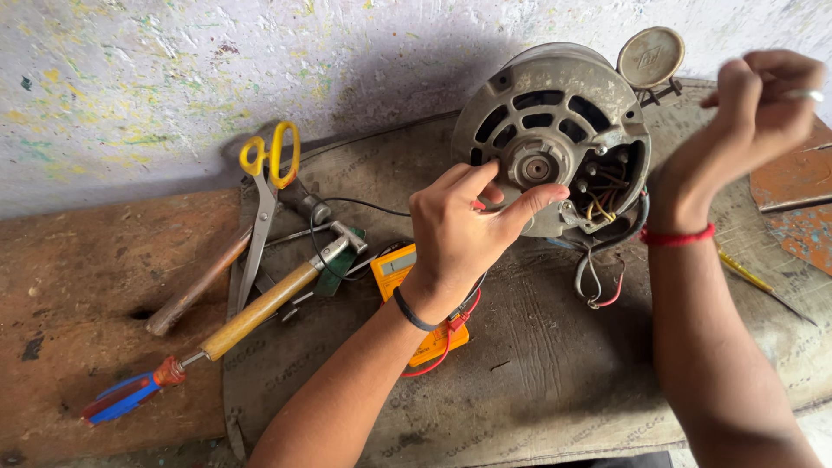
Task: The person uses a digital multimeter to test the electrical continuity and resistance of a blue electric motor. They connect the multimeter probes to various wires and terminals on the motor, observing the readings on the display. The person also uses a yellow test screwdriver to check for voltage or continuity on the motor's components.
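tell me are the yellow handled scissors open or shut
Shut: the scissors lie flat by the hammer, blades together in one narrow point, yellow loops side by side.

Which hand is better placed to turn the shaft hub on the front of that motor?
Left. The left hand already rests on the motor face, fingertips beside the central hub. The right hand is raised off to the side, closed and clear of the motor.

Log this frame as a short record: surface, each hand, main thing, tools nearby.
surface: worn mat on a wooden bench
main thing: motor, end face up, wires trailing out
left hand: fingers on the motor's face beside the shaft
right hand: raised, fist closed, clear of the motor; contents unclear
tools: scissors, hammer, screwdriver, multimeter
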